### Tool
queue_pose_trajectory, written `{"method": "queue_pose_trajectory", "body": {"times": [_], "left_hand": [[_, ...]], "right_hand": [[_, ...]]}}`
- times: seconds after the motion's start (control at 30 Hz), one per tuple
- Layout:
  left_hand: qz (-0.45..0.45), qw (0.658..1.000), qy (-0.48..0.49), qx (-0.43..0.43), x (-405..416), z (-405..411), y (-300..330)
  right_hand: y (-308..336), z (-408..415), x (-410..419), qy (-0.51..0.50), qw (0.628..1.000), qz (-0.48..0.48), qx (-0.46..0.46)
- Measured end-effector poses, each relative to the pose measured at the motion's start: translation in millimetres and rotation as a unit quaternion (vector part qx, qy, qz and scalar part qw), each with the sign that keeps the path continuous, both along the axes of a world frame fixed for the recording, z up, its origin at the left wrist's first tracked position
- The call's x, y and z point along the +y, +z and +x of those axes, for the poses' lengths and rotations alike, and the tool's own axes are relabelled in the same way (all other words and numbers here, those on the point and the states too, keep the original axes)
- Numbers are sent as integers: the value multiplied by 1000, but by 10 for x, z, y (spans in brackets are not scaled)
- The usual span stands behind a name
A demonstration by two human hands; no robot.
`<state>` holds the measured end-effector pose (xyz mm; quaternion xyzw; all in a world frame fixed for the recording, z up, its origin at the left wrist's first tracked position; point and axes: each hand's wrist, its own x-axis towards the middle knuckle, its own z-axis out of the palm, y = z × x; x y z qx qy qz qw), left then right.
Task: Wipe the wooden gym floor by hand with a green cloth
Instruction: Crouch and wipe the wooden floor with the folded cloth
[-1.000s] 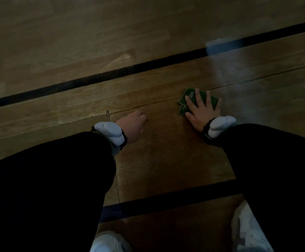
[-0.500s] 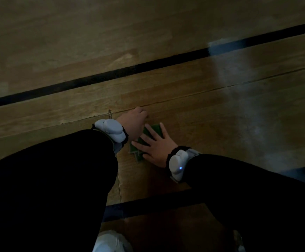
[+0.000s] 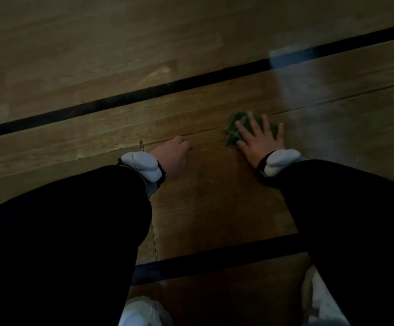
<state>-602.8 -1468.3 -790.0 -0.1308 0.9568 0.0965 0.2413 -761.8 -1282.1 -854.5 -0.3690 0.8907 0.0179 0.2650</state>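
Observation:
A folded green cloth (image 3: 234, 134) lies flat on the wooden gym floor (image 3: 214, 196), right of centre. My right hand (image 3: 259, 140) presses down on it with fingers straight and spread; most of the cloth is hidden under the palm. My left hand (image 3: 172, 155) rests on the bare floor to the left of the cloth, fingers curled under, holding nothing. Both wrists carry white bands, and black sleeves cover both arms.
A black court line (image 3: 144, 96) runs diagonally across the floor beyond the hands. A second black line (image 3: 214, 260) crosses near my white shoes (image 3: 144, 311) at the bottom. A pale glare patch (image 3: 308, 74) lies on the boards at the upper right.
My right hand has slid the green cloth away from my left hand, out to the right and farther forward. The left hand has stayed in place.

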Motion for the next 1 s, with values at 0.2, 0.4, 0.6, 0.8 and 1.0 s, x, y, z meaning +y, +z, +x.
{"method": "queue_pose_trajectory", "body": {"times": [0.2,0.4,0.6,0.8,1.0], "left_hand": [[7,1000,8,-6,-40,25,-6],[6,1000,15,1,-54,37,8],[10,1000,15,-4,-54,43,10],[12,1000,15,1,-55,35,31],[5,1000,21,-6,-89,81,-6]], "right_hand": [[-81,-347,314,-205,978,19,27],[-63,-195,156,-223,974,14,37],[13,104,-78,-97,995,6,3],[85,730,-456,81,997,11,-15],[97,1189,-633,200,979,-8,-43]]}}
